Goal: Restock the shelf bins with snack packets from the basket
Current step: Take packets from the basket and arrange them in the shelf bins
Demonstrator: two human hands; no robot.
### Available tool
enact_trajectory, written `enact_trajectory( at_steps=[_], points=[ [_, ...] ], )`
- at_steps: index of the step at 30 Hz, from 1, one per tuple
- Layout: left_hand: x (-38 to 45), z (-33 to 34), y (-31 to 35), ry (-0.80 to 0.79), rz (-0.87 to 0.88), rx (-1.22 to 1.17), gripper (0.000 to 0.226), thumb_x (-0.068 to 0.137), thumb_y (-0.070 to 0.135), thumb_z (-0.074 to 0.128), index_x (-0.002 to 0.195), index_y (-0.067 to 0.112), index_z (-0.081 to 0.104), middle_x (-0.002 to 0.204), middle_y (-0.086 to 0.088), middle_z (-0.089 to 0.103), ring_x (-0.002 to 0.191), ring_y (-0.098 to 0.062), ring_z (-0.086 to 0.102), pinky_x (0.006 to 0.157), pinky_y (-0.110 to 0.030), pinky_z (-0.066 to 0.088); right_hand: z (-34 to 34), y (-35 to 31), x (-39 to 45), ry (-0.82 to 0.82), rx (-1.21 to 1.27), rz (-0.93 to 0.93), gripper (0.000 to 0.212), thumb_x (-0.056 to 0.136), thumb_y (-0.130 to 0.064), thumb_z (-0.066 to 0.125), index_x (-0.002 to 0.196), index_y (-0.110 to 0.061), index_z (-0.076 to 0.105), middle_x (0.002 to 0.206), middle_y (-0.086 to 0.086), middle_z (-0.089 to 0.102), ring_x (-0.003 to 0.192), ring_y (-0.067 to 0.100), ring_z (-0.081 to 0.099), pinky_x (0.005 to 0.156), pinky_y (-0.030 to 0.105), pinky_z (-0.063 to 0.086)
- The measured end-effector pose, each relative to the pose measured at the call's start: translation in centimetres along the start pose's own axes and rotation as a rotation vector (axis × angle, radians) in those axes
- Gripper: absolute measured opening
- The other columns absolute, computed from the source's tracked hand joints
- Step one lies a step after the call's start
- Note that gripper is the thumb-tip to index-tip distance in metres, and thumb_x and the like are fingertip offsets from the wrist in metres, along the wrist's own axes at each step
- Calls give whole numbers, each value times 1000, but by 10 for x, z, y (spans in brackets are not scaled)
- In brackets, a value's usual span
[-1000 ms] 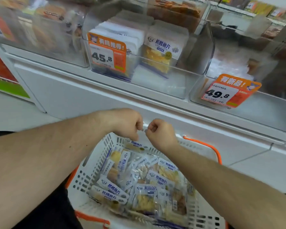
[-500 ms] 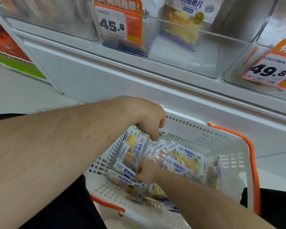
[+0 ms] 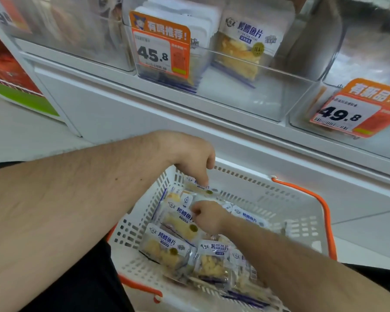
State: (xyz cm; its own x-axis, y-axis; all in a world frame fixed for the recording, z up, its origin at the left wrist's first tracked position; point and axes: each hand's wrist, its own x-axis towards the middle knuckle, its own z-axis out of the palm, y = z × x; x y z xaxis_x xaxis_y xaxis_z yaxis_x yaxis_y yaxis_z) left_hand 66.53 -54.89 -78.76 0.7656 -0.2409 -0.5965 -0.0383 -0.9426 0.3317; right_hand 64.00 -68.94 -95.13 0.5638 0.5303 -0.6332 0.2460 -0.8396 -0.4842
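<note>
Clear bin (image 3: 245,95) on the shelf is sitting part-filled above white basket (image 3: 297,212). Packets (image 3: 167,248) are lying piled in the basket. Left hand (image 3: 189,154) is pinching a packet (image 3: 199,188) by the far wall; right hand (image 3: 208,217) is gripping another (image 3: 180,221) mid-pile.

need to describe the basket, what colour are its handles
Orange handles on white plastic basket, head view.

Orange price tags (image 3: 160,45), white floor (image 3: 20,134)
</note>
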Motion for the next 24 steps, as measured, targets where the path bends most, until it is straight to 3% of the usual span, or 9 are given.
enact_trajectory(
  at_steps=[4, 8, 10, 13, 17, 21, 24],
  points=[
    [-1, -3, -5, 75, -55, -49, 66, 86, 38, 73, 143, 21, 44, 134, 2, 55, 109, -16, 59, 71, -23, 46, -62, 3, -30, 133, 23, -9, 23, 97, -12, 46, 78, -25, 50, 89, -1, 55, 81, 17, 52, 67, 27, 42],
    [-2, -7, -11, 159, -119, -154, 78, 84, 44, 74, 148, 17, 37, 144, -2, 49, 118, -22, 56, 98, -36, 49, -108, 6, -63, 272, 139, -15, 30, 97, -9, 49, 71, -22, 45, 71, -4, 48, 60, 9, 44, 54, 20, 36],
    [0, -8, -14, 192, -133, -270, 80, 81, 43, 77, 145, 15, 40, 139, -4, 53, 117, -23, 57, 102, -40, 47, -125, 6, -78, 308, 173, -15, 30, 97, -8, 50, 70, -19, 43, 61, -5, 46, 52, 8, 40, 50, 20, 34],
    [0, -8, -16, 207, -117, -440, 63, 79, 38, 81, 130, 14, 53, 121, -3, 65, 106, -21, 63, 100, -41, 48, -144, 4, -94, 355, 227, -52, 29, 96, -7, 51, 70, -19, 47, 58, -8, 48, 53, 9, 40, 54, 25, 33],
    [-3, -8, -12, 220, 11, -682, 9, 91, 18, 70, 98, 16, 65, 98, -1, 73, 80, -14, 64, 77, -32, 47, -162, -8, -111, 429, 306, -105, 20, 96, -3, 53, 80, -14, 60, 65, -7, 59, 57, 6, 49, 60, 25, 41],
    [-4, -13, -9, 346, 103, -898, 13, 90, 3, 67, 94, 15, 68, 89, 1, 69, 78, -17, 63, 83, -36, 53, -177, -22, -127, 503, 350, -127, 12, 97, -10, 58, 87, -13, 61, 85, 6, 72, 70, 11, 63, 67, 27, 51],
    [-6, -20, -10, 465, 137, -996, 13, 88, 1, 69, 94, 13, 69, 88, -2, 70, 78, -16, 63, 81, -34, 52, -190, -33, -137, 625, 288, -159, 11, 88, -17, 72, 92, -20, 62, 89, -2, 75, 80, 15, 70, 77, 32, 55]
  ],
)
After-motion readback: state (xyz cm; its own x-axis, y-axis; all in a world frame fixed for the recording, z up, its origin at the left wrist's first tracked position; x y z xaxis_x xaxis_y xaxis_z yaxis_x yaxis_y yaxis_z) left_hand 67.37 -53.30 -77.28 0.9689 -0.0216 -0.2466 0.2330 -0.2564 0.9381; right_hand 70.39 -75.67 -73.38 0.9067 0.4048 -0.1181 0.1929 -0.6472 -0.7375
